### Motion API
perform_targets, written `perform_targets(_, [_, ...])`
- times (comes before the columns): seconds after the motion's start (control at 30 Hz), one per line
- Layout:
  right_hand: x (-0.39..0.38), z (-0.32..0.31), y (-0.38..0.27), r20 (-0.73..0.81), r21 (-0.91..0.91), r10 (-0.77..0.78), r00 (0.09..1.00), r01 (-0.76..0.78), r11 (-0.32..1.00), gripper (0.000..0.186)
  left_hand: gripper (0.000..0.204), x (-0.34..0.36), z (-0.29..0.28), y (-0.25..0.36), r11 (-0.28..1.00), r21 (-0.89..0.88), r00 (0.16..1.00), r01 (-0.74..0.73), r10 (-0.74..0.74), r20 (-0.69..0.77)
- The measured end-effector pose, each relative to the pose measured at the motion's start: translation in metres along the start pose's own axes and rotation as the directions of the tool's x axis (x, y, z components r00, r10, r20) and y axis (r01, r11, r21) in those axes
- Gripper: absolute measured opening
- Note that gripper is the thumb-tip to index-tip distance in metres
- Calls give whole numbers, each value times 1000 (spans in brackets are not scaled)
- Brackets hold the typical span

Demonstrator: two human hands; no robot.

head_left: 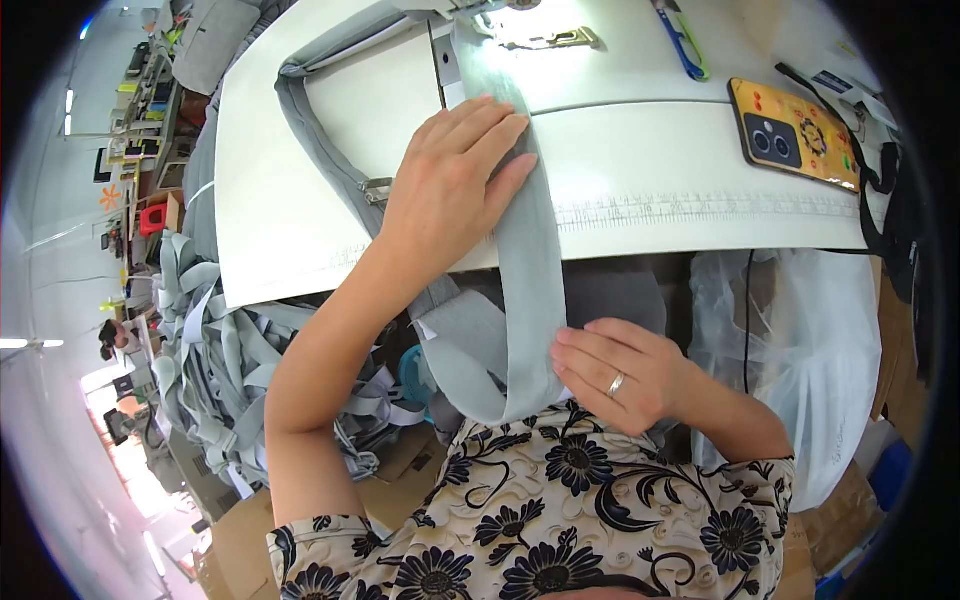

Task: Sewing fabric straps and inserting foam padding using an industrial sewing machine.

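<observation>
A long grey fabric strip runs from under the sewing machine head toward me. It passes over the white table and hangs in a loop past the near edge. My left hand lies on the strip just in front of the machine, fingers stretched and flat, thumb apart. Lower down, my right hand, with a ring on one finger, pinches the strip's right edge; its thumb is hidden. Left of my left hand, another grey band with a metal buckle bends across the table.
A brass-coloured metal guide sits beside the machine head. Farther right are a blue-green cutter and a phone in a yellow case. Piled grey strips hang at the left; a translucent plastic bag is below the table at right.
</observation>
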State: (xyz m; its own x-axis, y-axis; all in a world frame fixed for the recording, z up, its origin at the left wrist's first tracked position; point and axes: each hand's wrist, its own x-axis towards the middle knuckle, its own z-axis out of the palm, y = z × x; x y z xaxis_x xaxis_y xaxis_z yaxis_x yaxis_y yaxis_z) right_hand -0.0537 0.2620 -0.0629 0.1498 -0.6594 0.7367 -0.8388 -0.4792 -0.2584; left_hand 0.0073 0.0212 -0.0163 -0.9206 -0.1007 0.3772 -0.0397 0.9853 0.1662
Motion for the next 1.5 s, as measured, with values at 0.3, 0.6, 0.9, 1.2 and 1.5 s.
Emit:
perform_targets(0.3, [25, -1, 26, -16, 0, 33, 999, -33, 999, 19, 31, 30, -6, -24, 1000, -8, 995, 21, -20, 95])
perform_targets(0.6, [43, -5, 52, 52, -50, 84, 995, -81, 995, 26, 32, 16, -7, -5, 998, -70, 997, 4, 1, 73])
perform_targets(0.9, [77, 7, 105, 160, -212, 122, 980, -86, 974, 6, 25, 24, -24, -61, 947, -267, 984, 178, -177, 28])
perform_targets(1.2, [72, 12, 113, 142, -323, 142, 980, -90, 942, 8, 42, -110, -86, 37, 826, -288, 751, 484, -223, 621])
perform_targets(1.5, [-5, 36, 1, -218, 425, 731, 646, -611, 667, 21, 27, -151, 2, 102, 248, -670, 709, 699, -357, 608])
